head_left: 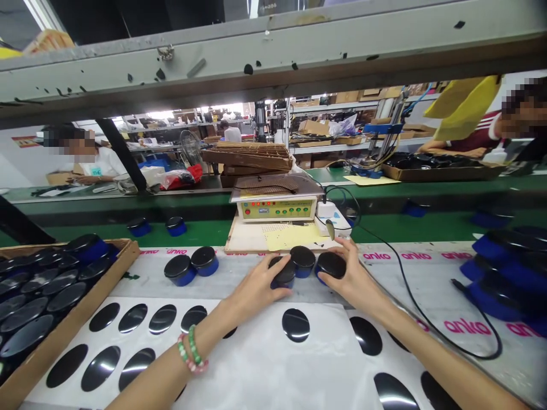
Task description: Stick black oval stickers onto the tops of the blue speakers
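My left hand (258, 280) is wrapped round a black-topped blue round piece (284, 274). Its thumb and fingers press on the piece's sides. My right hand (352, 279) grips a second black-topped piece (332, 264) the same way. Between the two stands a third such piece (302, 259), close against the left one. Farther left, a pair of the same pieces (191, 266) stands side by side. Below my hands lies a white sheet (256, 364) with black discs (296, 325) on it, and more discs show on sheets to both sides.
A cardboard box (106, 273) full of round pieces stands at left. Stacked blue pieces (508, 273) rise at right, beside a black cable (405, 285). Behind are a control box (277, 208), a green conveyor belt (205, 230) with pieces on it, and co-workers. A shelf beam (273, 57) crosses overhead.
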Action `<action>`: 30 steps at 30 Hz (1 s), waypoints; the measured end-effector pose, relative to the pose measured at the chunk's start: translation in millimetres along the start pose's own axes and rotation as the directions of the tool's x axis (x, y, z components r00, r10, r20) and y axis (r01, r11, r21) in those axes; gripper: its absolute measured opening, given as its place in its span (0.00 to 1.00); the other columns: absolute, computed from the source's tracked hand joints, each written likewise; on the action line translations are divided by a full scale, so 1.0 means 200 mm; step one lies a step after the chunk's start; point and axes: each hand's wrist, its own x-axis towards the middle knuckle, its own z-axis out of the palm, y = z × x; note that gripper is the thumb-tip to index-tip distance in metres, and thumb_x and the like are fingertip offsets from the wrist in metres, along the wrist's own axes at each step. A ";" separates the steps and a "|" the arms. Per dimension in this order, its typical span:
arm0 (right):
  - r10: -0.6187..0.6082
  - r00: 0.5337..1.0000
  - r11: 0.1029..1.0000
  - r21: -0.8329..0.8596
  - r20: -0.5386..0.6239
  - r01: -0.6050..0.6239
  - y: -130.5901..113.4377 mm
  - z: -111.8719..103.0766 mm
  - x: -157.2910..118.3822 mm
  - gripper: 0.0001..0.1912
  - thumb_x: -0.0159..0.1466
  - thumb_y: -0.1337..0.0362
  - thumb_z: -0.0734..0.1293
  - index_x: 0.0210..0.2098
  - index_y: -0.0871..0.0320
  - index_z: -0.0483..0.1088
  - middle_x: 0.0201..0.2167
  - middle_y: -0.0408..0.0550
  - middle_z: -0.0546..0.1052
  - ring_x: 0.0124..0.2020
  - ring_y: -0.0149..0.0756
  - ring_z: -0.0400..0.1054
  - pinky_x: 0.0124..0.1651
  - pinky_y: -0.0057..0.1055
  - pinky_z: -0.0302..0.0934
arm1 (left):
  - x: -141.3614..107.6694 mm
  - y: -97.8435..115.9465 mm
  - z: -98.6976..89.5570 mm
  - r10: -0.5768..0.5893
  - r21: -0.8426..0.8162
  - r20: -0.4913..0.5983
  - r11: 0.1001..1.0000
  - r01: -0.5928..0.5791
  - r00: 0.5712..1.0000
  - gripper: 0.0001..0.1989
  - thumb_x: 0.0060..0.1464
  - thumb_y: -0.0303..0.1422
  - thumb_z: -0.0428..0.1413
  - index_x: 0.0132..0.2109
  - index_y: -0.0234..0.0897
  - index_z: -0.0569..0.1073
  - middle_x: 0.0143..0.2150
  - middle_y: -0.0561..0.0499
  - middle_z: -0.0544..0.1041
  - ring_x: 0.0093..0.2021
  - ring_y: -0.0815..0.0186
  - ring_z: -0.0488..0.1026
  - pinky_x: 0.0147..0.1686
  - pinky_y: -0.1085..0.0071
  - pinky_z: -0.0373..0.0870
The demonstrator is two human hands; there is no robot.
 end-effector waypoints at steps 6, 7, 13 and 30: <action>-0.077 0.990 0.990 -0.105 0.119 0.090 -0.14 0.03 0.11 0.36 0.54 0.57 0.70 0.57 0.54 0.53 0.54 0.58 0.68 0.56 0.55 0.63 0.55 0.51 0.56 | -0.03 0.03 0.00 -0.010 -0.049 -0.005 0.999 0.009 1.000 0.37 0.51 0.33 0.61 0.65 0.46 0.56 0.63 0.46 0.61 0.61 0.56 0.62 0.60 0.59 0.62; -0.083 0.985 0.989 -0.110 0.149 0.100 -0.16 0.04 0.13 0.34 0.54 0.57 0.69 0.57 0.54 0.54 0.52 0.57 0.70 0.53 0.55 0.66 0.52 0.49 0.59 | -0.03 0.03 -0.01 -0.007 -0.054 -0.012 0.999 0.006 1.000 0.36 0.51 0.32 0.61 0.65 0.46 0.57 0.63 0.47 0.62 0.61 0.58 0.63 0.61 0.60 0.62; -0.060 0.986 0.991 -0.112 0.156 0.078 -0.20 0.08 0.18 0.29 0.58 0.58 0.66 0.54 0.53 0.51 0.45 0.52 0.74 0.39 0.47 0.74 0.40 0.40 0.66 | -0.03 0.01 0.01 -0.101 -0.009 -0.132 0.995 0.100 0.986 0.34 0.54 0.35 0.58 0.65 0.41 0.56 0.63 0.44 0.63 0.61 0.58 0.64 0.60 0.60 0.62; -0.074 0.996 0.990 0.117 -0.057 0.081 -0.51 -0.24 -0.25 0.12 0.61 0.54 0.66 0.27 0.53 0.66 0.40 0.46 0.70 0.42 0.40 0.67 0.41 0.33 0.61 | -0.37 0.11 -0.25 -0.305 0.243 -0.208 0.904 0.352 0.929 0.32 0.48 0.32 0.61 0.61 0.39 0.63 0.57 0.43 0.69 0.54 0.56 0.70 0.57 0.59 0.65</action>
